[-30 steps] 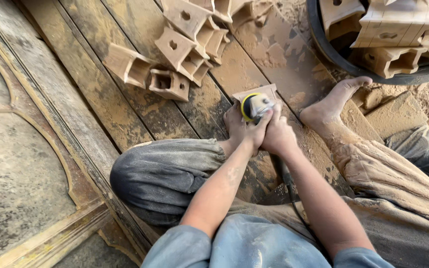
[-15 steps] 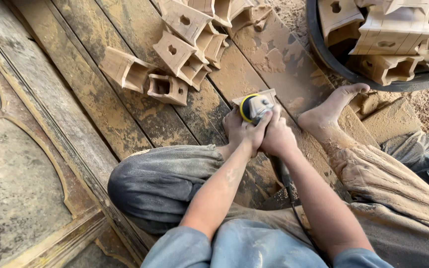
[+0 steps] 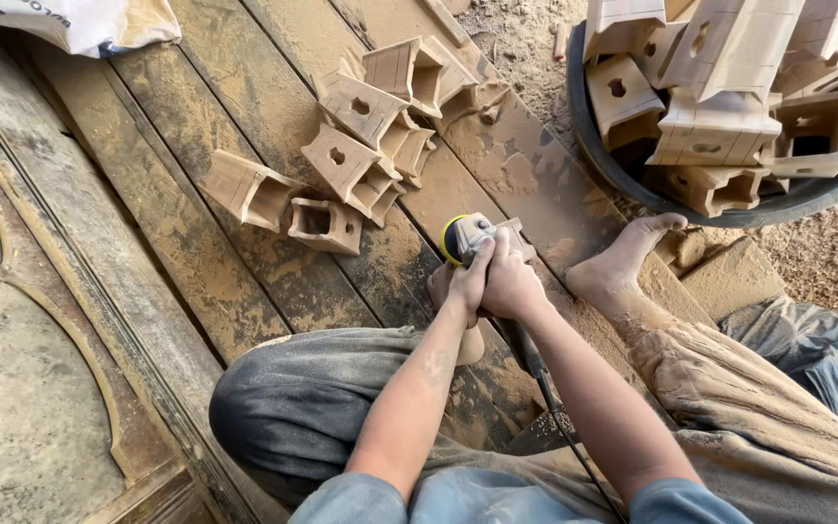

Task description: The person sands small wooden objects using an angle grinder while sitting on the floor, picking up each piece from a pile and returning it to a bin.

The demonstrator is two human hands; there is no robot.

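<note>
Left hand: left hand (image 3: 460,289) sits at about 6 o'clock of the grinder head, fingers curled and pressed against the tool's near side, thumb over the top; it touches the other hand.
Right hand: right hand (image 3: 514,283) is closed round the body of the angle grinder (image 3: 469,238), knuckles up, clamped tight (no open fingers showing).
Tool: the grinder's yellow-rimmed head points to 12 o'clock, flat down on a small wooden block (image 3: 519,236) that peeks out at its 2 o'clock; the cord (image 3: 557,424) runs back toward 6 o'clock between the forearms.
Change: against the earlier frames both hands and the tool sit in nearly the same spot on the planks; the view has tipped up, so more of the basin and a white sack now show. Grip unchanged, so the sanding pass looks ongoing (my read), not finished.
Foot: bare foot (image 3: 623,262) lies at 3 o'clock of the hands, near but apart, toes toward the basin.
Loose pieces: pile of hollow wooden blocks (image 3: 366,146) at 11 o'clock of the grinder, well apart, some lying on their sides.
Basin: black basin (image 3: 601,165) at 1 o'clock, filled with more such blocks.
Ground: dusty wooden planks (image 3: 244,262) under everything; carved panel (image 3: 31,388) at 9 o'clock; white sack (image 3: 80,24) at far 11 o'clock.
</note>
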